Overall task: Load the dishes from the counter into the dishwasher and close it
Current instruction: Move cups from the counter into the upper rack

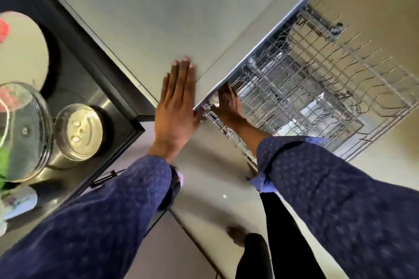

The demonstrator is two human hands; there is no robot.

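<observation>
While both arms reach forward, left hand (175,106) flat on cabinet panel (147,18), right hand (227,104) open against rack (317,88)

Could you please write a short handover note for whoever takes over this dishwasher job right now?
Left hand: open, flat against the cabinet front beside the dishwasher.
Right hand: fingers straight, reaching in at the near corner of the rack; no grip on anything.
Rack: pulled out; no dishes visible in it, though the view is blurred.
Counter: a plate, a glass lid and a glass bowl sit on it.
Done: dishwasher open.
Left: load the counter items, push the rack in, close up.
</observation>
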